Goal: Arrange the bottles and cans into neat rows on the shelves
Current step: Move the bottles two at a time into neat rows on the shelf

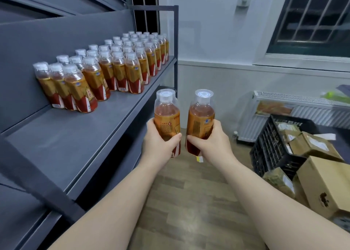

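Bottles (113, 67) of amber drink stand in neat rows on the grey shelf (75, 139), white-capped, with gold-and-red labels. Just off its front edge, the left hand (160, 142) grips the left bottle (166, 113) and the right hand (211, 142) the right bottle (201, 115), fingers (216, 125) curled round each. Both are upright and just apart. Label print is too blurred to read; a small blue round logo shows on the right bottle.

Two held bottles (166, 115), dozens of shelved bottles (117, 69), one black crate (265, 149).
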A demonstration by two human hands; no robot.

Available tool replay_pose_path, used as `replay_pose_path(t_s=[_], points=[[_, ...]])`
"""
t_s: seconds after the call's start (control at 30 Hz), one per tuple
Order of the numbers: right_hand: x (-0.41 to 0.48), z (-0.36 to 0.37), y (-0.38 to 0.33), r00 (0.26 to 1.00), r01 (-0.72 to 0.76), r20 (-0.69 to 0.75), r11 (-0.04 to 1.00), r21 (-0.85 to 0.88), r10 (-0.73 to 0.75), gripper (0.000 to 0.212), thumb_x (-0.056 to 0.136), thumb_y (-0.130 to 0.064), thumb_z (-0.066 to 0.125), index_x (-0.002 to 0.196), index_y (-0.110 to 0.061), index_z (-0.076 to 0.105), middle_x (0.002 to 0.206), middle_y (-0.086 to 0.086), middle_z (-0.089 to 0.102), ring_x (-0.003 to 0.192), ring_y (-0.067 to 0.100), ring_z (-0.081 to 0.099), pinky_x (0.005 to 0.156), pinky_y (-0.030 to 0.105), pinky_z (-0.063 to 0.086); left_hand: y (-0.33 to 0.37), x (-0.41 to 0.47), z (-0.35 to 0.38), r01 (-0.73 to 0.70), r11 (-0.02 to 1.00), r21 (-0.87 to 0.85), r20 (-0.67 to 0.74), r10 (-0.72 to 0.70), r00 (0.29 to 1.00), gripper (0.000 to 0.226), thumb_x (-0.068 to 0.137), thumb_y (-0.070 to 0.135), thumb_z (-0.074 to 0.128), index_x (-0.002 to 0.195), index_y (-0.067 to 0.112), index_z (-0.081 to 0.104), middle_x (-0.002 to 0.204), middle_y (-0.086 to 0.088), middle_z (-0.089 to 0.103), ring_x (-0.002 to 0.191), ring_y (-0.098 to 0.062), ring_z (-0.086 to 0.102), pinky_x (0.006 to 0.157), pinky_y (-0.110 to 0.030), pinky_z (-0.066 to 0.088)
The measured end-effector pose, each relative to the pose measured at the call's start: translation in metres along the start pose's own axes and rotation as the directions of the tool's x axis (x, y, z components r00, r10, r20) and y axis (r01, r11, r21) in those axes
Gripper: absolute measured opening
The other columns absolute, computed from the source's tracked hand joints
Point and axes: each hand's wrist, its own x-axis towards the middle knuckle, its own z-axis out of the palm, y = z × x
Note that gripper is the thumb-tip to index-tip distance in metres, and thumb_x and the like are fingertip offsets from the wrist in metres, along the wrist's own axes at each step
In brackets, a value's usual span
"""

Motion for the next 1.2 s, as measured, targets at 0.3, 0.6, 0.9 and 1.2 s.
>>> replay_pose_path(t_s=[0.3, 0.6, 0.9, 1.2], points=[[0.085, 0.0, 0.02, 0.998, 0.012, 0.058, 1.0, 0.002, -0.012, 0.061, 0.075, -0.044, 0.082, 0.119, -0.035, 0.041, 0.112, -0.012, 0.062, 0.104, 0.016, 0.061, 0.09, 0.041, 0.055, -0.009, 0.065, 0.035, 0.038, 0.999, 0.035, -0.041, -0.036, 0.998, 0.077, 0.079, 0.036, 0.082, 0.14, 0.027, 0.035, 0.122, 0.008, 0.057, 0.114, -0.016, 0.057, 0.097, -0.044, 0.053], [0.18, 0.052, 0.007, 0.989, 0.052, 0.136, 0.999, 0.002, -0.051, 0.062, 0.075, -0.042, 0.084, 0.121, -0.034, 0.042, 0.108, -0.015, 0.062, 0.102, 0.013, 0.061, 0.089, 0.038, 0.055, -0.024, 0.163, 0.028, 0.046, 0.998, 0.036, -0.084, -0.043, 0.996, 0.074, 0.08, 0.036, 0.081, 0.138, 0.03, 0.034, 0.117, 0.01, 0.054, 0.109, -0.014, 0.055, 0.088, -0.034, 0.051], [0.244, 0.132, -0.036, 0.943, 0.161, 0.29, 0.987, 0.027, -0.162, 0.065, 0.076, -0.042, 0.083, 0.126, -0.032, 0.042, 0.113, -0.014, 0.061, 0.104, 0.011, 0.06, 0.088, 0.04, 0.057, -0.053, 0.229, -0.029, 0.127, 0.989, 0.081, -0.256, -0.103, 0.961, 0.081, 0.08, 0.04, 0.079, 0.144, 0.027, 0.03, 0.133, 0.001, 0.055, 0.119, -0.022, 0.056, 0.089, -0.035, 0.048], [0.27, 0.204, -0.077, 0.86, 0.245, 0.443, 0.966, 0.08, -0.255, 0.067, 0.077, -0.044, 0.081, 0.128, -0.028, 0.041, 0.112, -0.013, 0.06, 0.103, 0.013, 0.061, 0.086, 0.038, 0.057, -0.077, 0.242, -0.087, 0.197, 0.98, 0.035, -0.465, -0.158, 0.871, 0.086, 0.082, 0.031, 0.08, 0.149, 0.024, 0.027, 0.124, 0.012, 0.048, 0.112, -0.01, 0.049, 0.091, -0.029, 0.042]])
